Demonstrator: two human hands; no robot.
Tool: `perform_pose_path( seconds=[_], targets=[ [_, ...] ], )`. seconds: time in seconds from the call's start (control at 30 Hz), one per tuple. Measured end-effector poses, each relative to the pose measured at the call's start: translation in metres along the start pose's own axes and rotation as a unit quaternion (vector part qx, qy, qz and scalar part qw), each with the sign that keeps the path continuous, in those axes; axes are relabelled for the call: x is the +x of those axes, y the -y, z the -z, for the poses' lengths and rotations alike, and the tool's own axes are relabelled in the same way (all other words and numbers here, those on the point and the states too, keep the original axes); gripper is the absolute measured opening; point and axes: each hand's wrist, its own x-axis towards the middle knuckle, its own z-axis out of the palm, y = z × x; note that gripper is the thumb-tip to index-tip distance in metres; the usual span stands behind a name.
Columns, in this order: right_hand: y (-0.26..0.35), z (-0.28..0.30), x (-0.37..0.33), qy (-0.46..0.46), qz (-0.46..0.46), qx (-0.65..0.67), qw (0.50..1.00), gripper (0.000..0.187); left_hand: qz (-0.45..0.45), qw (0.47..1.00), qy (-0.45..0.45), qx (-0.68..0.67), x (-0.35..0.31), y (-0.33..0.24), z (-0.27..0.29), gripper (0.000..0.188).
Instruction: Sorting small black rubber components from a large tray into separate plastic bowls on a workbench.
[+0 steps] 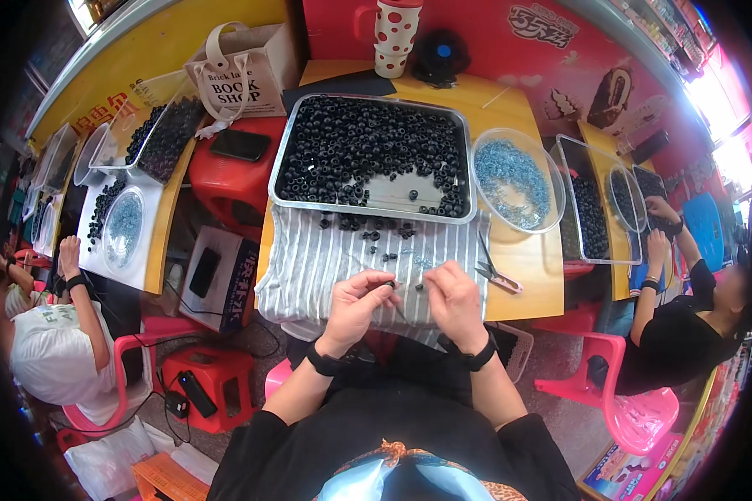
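Note:
Over a striped cloth (297,267) at the table's front, my left hand (357,307) pinches a small black bead (389,285) between thumb and fingertips. My right hand (456,302) is closed in a pinch just to its right; what its fingertips hold is too small to make out. A dark bead shows beside those fingertips, and I cannot tell whether they touch it. Loose black beads (374,236) lie on the cloth beyond my hands. Behind them stands a metal tray (376,214) of black beads (368,138). Small scissors (498,275) rest to the right.
A clear round tub (557,219) of tiny blue beads (510,175) stands right of the tray. At the back are a dotted tumbler (395,37) and a small dark fan (440,57). A phone (241,144) lies on a red stool at left. People sit at tables on both sides.

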Motion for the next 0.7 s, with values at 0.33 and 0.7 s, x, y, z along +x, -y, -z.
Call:
perform_pose_path(
  seconds=[0.33,0.7],
  targets=[
    [0.007,-0.01,0.039,0.052,0.016,-0.226,0.973,0.01,0.019,0.996,0.005,-0.087,0.001,-0.004,0.003,0.022],
    [0.022,-0.008,0.019,-0.008,0.008,0.167,0.986,0.014,0.016,0.994,0.005,-0.108,0.001,-0.006,0.004,0.023]
  ],
)
